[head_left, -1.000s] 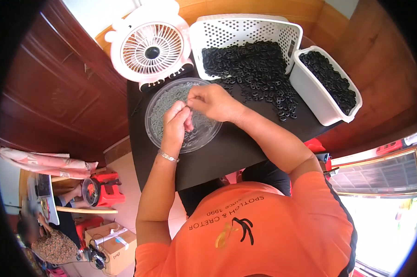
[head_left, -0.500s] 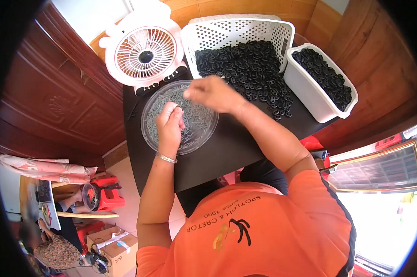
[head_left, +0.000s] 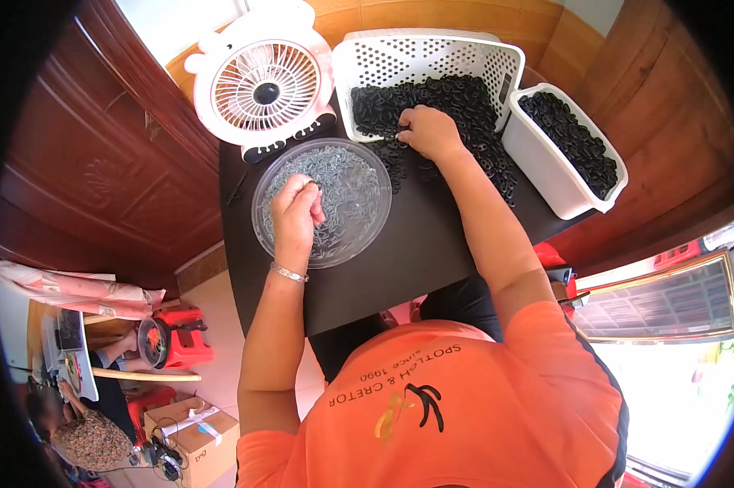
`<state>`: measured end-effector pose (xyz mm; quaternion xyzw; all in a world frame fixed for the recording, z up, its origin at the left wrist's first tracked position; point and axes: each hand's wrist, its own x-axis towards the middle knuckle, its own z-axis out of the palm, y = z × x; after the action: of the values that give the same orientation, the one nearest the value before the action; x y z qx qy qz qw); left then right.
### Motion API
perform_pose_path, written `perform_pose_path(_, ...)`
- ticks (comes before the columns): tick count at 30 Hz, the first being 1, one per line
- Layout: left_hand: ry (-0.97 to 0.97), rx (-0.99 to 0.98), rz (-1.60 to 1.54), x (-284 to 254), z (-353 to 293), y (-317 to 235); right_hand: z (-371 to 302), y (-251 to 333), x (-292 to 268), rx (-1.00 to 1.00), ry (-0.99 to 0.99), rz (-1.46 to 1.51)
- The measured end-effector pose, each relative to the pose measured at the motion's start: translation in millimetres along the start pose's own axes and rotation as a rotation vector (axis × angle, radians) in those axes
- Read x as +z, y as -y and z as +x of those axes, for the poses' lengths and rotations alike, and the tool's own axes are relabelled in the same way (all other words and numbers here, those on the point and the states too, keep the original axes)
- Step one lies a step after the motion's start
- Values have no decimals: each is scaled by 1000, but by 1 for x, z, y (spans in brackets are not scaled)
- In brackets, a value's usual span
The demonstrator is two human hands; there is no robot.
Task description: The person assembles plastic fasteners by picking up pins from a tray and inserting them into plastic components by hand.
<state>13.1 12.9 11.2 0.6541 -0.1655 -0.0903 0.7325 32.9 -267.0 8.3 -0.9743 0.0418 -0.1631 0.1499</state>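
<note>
I had the left hand (head_left: 296, 211) curled around a dark piece (head_left: 312, 186) above the clear tub (head_left: 376, 231); the right hand (head_left: 429, 132) was over black links (head_left: 464, 94) at the basket (head_left: 428, 58), whether pinching any I couldn't tell.

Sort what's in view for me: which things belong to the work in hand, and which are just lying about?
Likely in use:
black pieces, also by the right hand
white perforated basket
white bin
round clear tub, by the left hand
small clear pieces

Apparently just there:
pink fan
cardboard box
red stool
</note>
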Motion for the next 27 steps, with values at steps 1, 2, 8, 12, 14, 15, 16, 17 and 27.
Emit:
perform_pose_path(1,-1,0,0,1,0,-1,2,0,2,11,2,-4)
perform_pose_path(2,5,4,-5,1,0,-2,4,0,3,22,3,-8)
perform_pose_path(8,21,-15,-15,0,1,2,5,0,2,112,39,-27)
perform_pose_path(12,55,-17,-48,-4,-1,0,4,9,-4,56,29,182)
perform_pose_path(14,58,-4,-64,-2,-2,-4,4,17,-5,8,67,732)
perform_pose_path(15,68,9,-82,-1,-2,-5,2,23,-7,6,71,735)
perform_pose_path(16,58,7,-78,-1,-3,-5,-1,33,-10,-6,146,923)
perform_pose_path(17,70,21,-104,-2,-3,-6,-4,43,-13,-18,224,1110)
perform_pose_path(27,76,88,-205,4,-8,-15,-24,82,-8,-139,384,1422)
